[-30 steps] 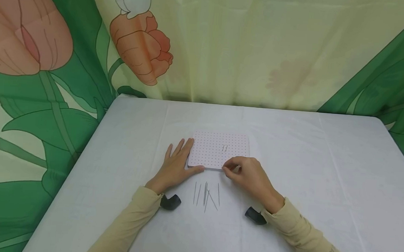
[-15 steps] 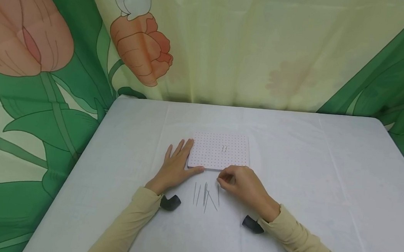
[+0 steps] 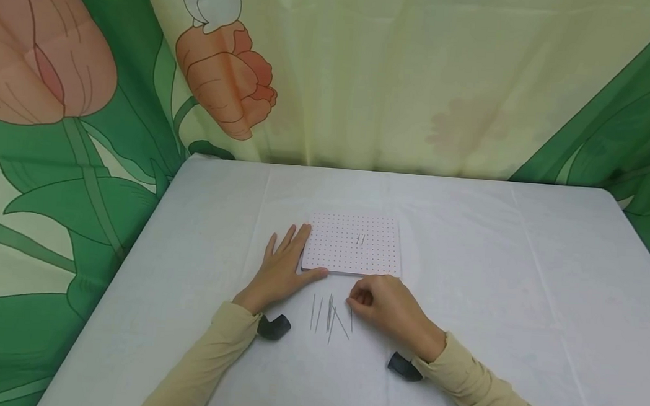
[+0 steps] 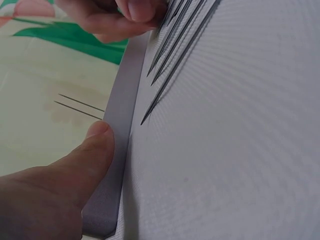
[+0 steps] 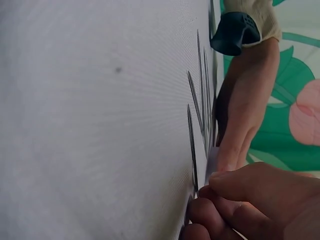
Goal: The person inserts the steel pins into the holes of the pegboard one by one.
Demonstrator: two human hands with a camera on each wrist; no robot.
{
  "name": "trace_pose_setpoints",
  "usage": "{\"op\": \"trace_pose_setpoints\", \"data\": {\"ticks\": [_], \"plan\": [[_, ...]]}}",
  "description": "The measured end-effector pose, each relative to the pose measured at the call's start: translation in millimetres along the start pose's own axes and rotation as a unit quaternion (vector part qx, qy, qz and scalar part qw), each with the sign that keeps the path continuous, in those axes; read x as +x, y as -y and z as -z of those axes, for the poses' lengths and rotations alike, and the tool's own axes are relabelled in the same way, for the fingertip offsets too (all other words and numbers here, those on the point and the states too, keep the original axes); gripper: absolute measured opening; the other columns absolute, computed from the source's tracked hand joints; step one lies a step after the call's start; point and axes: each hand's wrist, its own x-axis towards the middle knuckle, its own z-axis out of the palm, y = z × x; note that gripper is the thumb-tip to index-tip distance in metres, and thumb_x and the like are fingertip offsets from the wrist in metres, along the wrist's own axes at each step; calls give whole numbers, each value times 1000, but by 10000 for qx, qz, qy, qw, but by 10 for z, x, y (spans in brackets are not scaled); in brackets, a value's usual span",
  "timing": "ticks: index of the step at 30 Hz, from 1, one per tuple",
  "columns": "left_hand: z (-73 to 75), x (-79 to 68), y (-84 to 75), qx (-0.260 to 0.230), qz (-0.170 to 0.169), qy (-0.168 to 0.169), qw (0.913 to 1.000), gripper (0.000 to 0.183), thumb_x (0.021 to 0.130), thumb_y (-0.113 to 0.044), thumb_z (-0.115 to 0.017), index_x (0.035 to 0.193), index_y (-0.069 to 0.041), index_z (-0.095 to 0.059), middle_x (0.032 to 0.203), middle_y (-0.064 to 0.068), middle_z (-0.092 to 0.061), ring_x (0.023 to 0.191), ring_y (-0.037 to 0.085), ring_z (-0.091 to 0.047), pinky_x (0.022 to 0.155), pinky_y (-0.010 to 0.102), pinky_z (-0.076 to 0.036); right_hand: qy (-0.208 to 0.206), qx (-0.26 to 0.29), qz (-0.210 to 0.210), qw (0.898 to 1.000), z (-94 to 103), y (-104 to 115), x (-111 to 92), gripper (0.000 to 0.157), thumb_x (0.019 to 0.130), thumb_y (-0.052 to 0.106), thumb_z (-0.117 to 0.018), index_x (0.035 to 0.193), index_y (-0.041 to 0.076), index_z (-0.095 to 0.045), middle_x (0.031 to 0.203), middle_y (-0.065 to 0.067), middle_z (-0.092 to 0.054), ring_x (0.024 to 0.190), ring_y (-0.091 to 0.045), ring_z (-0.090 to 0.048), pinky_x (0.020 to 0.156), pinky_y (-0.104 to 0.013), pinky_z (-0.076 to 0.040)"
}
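Observation:
A pale pegboard (image 3: pixel 350 245) dotted with small holes lies flat on the table. Two thin steel pins (image 3: pixel 360 239) stand upright in it, right of its middle. My left hand (image 3: pixel 282 265) rests at the board's left side, fingers spread, the thumb (image 4: pixel 97 137) against the front edge. In front of the board several loose steel pins (image 3: pixel 329 318) lie on the cloth. My right hand (image 3: pixel 388 306) has thumb and index finger pinched together at the far end of the rightmost loose pin (image 5: pixel 192 145). The fingertips hide that end.
White cloth (image 3: pixel 495 257) covers the table. A patterned curtain (image 3: pixel 366 75) hangs behind its back edge. Black wrist-worn pieces (image 3: pixel 274 327) show below both sleeves, close to the cloth.
My right hand has moved down from the board's front edge toward me, to the rightmost loose pin. The left hand, the board and its two upright pins stay put.

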Motion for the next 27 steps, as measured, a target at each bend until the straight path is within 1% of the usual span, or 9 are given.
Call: {"op": "trace_pose_setpoints", "data": {"ticks": [6,13,21,27], "plan": [[8,-10,-9,5,5,-20,10000,102,88,-61,-64,161,-12,-11,167,3,-13,155,23,-2,122,51,8,42,-17,62,10000,-5,9,4,8,81,12,-80,76,13,-73,66,11,-62,59,4,-52,55,-17,-46],[7,-5,-18,49,-6,-9,10000,102,88,-62,-63,161,-12,-10,167,4,-13,155,23,-2,122,51,9,88,-185,-50,9998,-23,37,8,14,76,15,-85,75,13,-71,66,11,-60,60,2,-51,57,-17,-45],[11,-4,-16,59,-15,-4,10000,102,88,-62,-62,161,-13,-11,167,3,-14,155,23,-3,122,51,8,92,-169,-56,9998,-6,45,16,9,78,5,-80,76,12,-74,68,9,-64,60,1,-53,57,-17,-47],[18,-12,-23,32,-16,3,10000,102,89,-61,-63,161,-12,-11,167,4,-14,155,23,-3,122,51,8,107,-263,-170,9995,21,49,21,9,78,3,-76,74,11,-75,67,9,-65,59,1,-52,55,-17,-46]]}}
